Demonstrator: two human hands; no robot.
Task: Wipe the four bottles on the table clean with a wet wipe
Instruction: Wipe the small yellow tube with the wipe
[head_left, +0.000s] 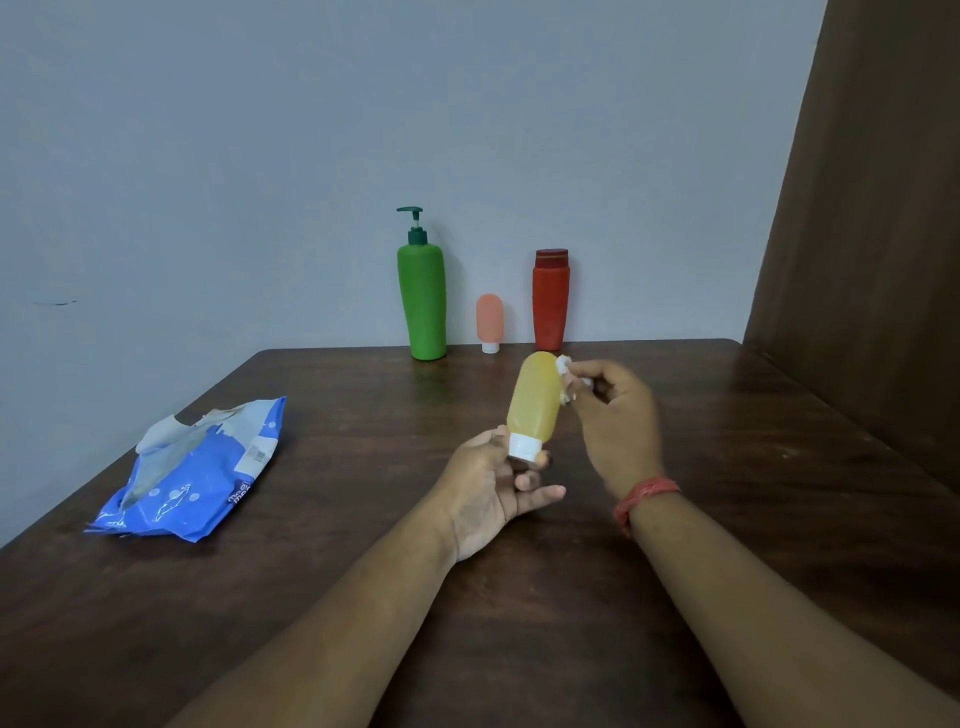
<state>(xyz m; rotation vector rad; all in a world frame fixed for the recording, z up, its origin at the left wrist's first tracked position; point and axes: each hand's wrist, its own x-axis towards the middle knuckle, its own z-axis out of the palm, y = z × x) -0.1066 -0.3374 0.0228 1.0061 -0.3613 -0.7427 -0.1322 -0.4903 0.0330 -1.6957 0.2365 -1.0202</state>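
Note:
A small yellow bottle (535, 400) with a white cap stands cap-down above the table, tilted slightly. My left hand (493, 488) pinches it at the cap end. My right hand (615, 415) holds a small bunched white wet wipe (565, 375) against the bottle's upper right side. At the table's far edge, by the wall, stand a tall green pump bottle (423, 296), a small pink bottle (489, 319) on its white cap, and a red bottle (550, 301).
A blue wet-wipe pack (192, 478) lies open on the left of the dark wooden table (363, 519), a wipe poking out of its top. A brown panel (872, 234) rises along the table's right side. A red thread band circles my right wrist.

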